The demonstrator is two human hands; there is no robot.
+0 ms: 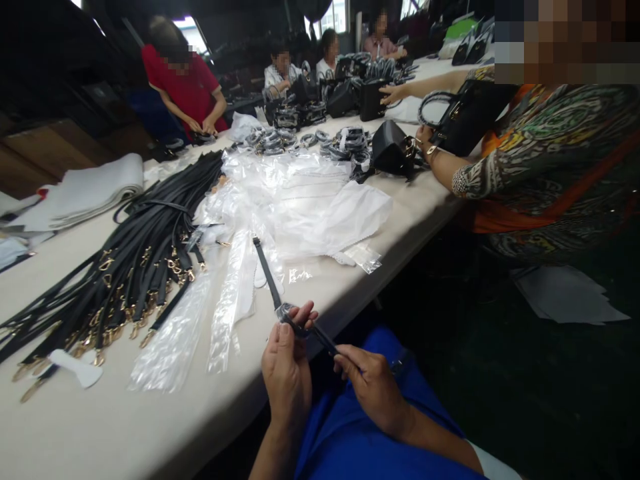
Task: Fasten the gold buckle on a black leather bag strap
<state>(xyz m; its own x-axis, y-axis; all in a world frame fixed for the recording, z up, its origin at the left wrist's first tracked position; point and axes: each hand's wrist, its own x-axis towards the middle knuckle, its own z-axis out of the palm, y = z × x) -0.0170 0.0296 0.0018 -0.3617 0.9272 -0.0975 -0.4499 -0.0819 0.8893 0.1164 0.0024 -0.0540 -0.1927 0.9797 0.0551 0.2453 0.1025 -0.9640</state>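
Left hand [286,370] and right hand [367,387] both pinch a black strap [270,280] (partly in clear wrap), its far end resting on the table [90,440] beside plastic bags [300,200].

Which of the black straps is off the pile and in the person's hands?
The single black strap running from both hands up over the clear plastic sleeves; the rest lie bundled in the strap pile at left.
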